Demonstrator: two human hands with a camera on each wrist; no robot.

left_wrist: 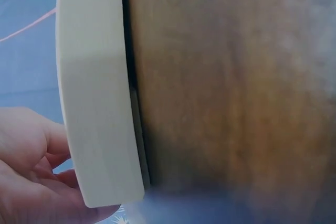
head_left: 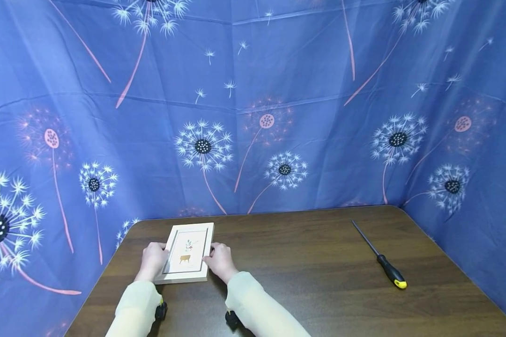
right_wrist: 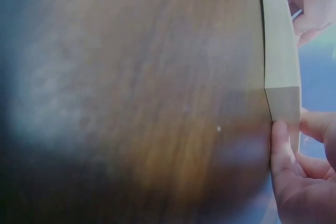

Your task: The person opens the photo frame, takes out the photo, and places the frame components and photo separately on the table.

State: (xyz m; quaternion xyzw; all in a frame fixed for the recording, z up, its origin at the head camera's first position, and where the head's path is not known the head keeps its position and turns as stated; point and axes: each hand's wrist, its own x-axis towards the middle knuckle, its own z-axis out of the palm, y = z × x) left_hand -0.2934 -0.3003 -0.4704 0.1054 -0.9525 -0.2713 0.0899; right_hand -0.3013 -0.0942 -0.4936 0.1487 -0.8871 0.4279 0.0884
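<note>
A cream-white picture frame (head_left: 187, 250) lies at the left part of the table, its picture of a small plant over a brown stool facing up. My left hand (head_left: 153, 259) grips its left edge, and my right hand (head_left: 221, 262) pinches the right edge. In the left wrist view the frame's thick side (left_wrist: 102, 103) runs past my left hand (left_wrist: 31, 166), whose fingers reach under it. The right wrist view has my right hand (right_wrist: 307, 182) with thumb and fingers on either side of the frame's edge (right_wrist: 283, 61), close over the table.
A screwdriver (head_left: 387, 267) with a black and yellow handle lies on the right of the brown wooden table (head_left: 295, 262). Behind the table and along both sides hangs a blue curtain (head_left: 337, 135) with dandelion prints.
</note>
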